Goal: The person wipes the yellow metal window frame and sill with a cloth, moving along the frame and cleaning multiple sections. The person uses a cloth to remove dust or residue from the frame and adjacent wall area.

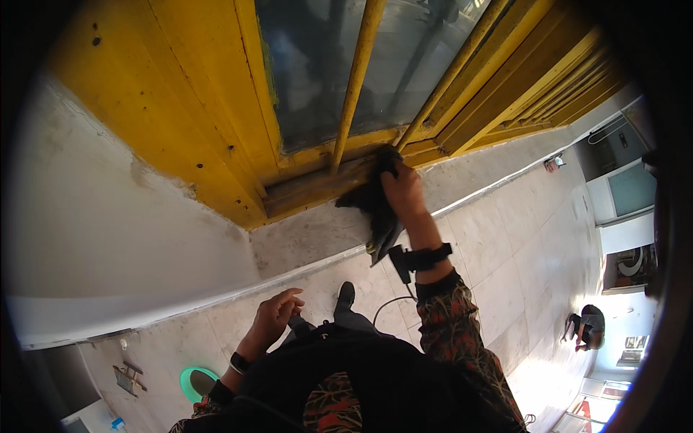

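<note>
My right hand (403, 189) grips a dark cloth (376, 203) at the lower rail of a yellow window frame (303, 197). The cloth's upper end is bunched against the frame by the foot of a yellow metal bar (419, 130), and its loose end hangs over the grey sill ledge (314, 233). Behind the bars is a dark glass pane (314, 81). My left hand (273, 316) is held low in front of my body, fingers partly bent and apart, with nothing in it.
A green basin (197, 381) and a small wooden stool (130, 378) stand on the tiled floor at lower left. A can (553, 163) is by the wall at right. Another person (590, 327) bends down farther off at right. A cable hangs by my right forearm.
</note>
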Available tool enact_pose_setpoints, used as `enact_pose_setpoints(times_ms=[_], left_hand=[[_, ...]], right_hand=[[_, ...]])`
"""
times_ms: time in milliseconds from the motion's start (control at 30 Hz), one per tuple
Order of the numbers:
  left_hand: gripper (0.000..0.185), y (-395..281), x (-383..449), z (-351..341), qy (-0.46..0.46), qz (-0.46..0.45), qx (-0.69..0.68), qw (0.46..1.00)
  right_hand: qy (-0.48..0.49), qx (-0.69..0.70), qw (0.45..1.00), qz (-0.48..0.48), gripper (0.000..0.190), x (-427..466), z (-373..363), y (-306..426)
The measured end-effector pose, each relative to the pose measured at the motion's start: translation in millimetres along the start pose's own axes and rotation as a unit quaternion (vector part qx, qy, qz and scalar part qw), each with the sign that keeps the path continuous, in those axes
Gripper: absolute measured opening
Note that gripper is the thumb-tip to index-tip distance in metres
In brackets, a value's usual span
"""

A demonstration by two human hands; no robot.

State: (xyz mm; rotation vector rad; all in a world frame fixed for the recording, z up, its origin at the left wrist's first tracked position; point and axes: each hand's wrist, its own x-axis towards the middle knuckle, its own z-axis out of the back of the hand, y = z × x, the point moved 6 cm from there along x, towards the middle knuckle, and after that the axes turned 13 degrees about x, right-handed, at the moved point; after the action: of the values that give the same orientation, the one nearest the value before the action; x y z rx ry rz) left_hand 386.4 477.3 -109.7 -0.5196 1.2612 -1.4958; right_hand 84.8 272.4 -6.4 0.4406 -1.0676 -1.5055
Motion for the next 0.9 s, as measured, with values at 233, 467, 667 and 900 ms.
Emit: enact_pose_setpoints(times_ms=[233, 467, 667, 900], left_hand=[[0.030, 0.7, 1.7, -2.6, 0.023, 0.005, 0.012, 1.000], [0.031, 4.2, 2.2, -6.4, 0.038, 0.018, 0.011, 0.999], [0.032, -1.0, 6.9, -11.0, 0.040, 0.001, 0.017, 0.999], [0.030, -3.7, 3.3, -13.1, 0.036, -0.005, 0.015, 0.999]], right_hand=[[0.093, 0.100, 0.991, 0.000, 0.032, -3.4, -24.0, 0.3], [0.182, 0.052, 0.981, 0.039, 0.038, -10.3, -28.7, 5.4], [0.202, 0.070, 0.977, -0.014, 0.039, -7.9, -26.3, 10.6], [0.227, 0.133, 0.965, 0.018, 0.037, -4.5, -40.9, 2.4]])
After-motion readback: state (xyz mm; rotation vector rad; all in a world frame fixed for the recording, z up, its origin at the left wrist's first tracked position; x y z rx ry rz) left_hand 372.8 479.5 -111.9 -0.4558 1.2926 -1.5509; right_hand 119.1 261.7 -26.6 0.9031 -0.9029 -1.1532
